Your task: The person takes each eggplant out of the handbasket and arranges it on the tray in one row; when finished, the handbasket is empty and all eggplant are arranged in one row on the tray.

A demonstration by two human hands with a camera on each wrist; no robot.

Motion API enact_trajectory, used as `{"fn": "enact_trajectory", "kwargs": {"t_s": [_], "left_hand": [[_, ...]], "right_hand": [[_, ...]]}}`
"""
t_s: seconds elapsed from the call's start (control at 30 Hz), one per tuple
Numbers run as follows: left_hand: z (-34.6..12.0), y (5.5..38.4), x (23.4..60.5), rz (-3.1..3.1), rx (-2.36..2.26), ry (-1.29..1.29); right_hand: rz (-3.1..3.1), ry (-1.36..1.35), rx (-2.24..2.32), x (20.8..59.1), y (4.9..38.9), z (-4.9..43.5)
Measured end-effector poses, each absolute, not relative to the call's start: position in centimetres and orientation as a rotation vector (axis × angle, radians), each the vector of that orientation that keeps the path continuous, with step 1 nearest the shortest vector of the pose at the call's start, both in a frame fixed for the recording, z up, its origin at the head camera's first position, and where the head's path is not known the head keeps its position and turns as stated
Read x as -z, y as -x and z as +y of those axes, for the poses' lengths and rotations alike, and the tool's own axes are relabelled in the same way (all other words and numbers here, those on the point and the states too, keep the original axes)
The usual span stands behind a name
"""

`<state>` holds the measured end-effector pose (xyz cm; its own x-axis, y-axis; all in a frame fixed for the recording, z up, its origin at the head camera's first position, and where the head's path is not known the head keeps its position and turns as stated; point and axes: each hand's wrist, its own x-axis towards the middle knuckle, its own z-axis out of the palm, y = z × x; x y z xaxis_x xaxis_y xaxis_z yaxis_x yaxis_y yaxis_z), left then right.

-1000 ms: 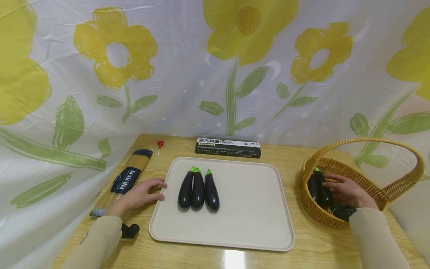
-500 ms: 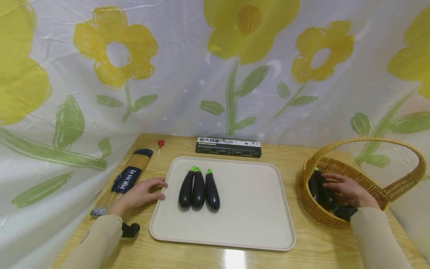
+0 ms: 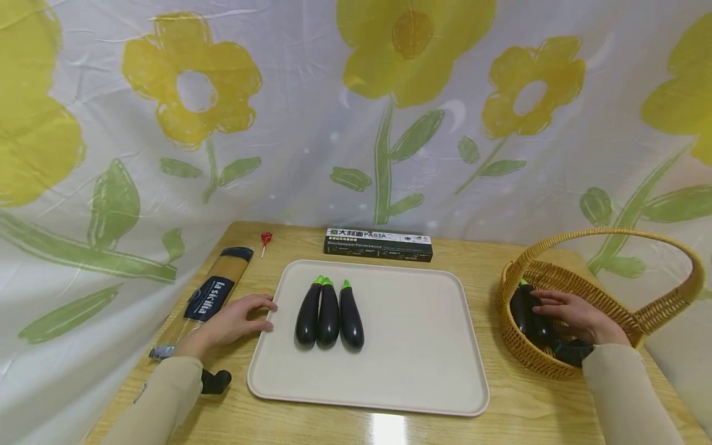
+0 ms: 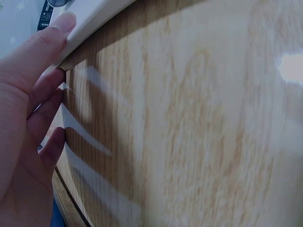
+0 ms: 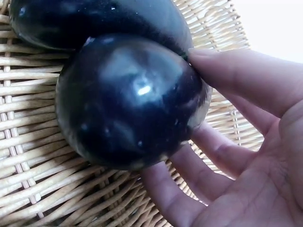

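Note:
Inside the wicker basket (image 3: 514,346) at the right, my right hand (image 3: 575,315) holds an eggplant (image 5: 128,104), thumb on one side and fingers curled under the other. A second eggplant (image 5: 99,21) lies against it in the basket. Three dark eggplants with green stems, among them the rightmost eggplant (image 3: 351,321), lie side by side on the left half of a pale tray (image 3: 417,346). My left hand (image 3: 236,318) rests at the tray's left edge, fingers relaxed, the thumb touching the rim.
A spaghetti pack (image 3: 214,293) lies left of the tray, with a red lollipop (image 3: 266,241) behind it. Beyond the tray stands a pasta box (image 3: 378,245). The basket's tall handle (image 3: 606,232) arches over its opening. A flowered curtain hangs behind the table.
My right hand has shifted very slightly within the basket, around the eggplant. The left hand, the tray and its eggplants stay where they were.

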<state>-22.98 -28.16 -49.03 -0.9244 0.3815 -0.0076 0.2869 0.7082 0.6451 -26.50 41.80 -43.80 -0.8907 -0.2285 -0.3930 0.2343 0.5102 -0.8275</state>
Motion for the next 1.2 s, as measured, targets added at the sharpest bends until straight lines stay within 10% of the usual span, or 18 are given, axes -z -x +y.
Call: {"fn": "enact_trajectory", "kwargs": {"t_s": [1.2], "left_hand": [[-28.4, 23.1, 49.7, 2.798, -1.005, -0.565]], "right_hand": [[2.548, 0.032, 1.301, 39.2, 21.2, 40.0]]}}
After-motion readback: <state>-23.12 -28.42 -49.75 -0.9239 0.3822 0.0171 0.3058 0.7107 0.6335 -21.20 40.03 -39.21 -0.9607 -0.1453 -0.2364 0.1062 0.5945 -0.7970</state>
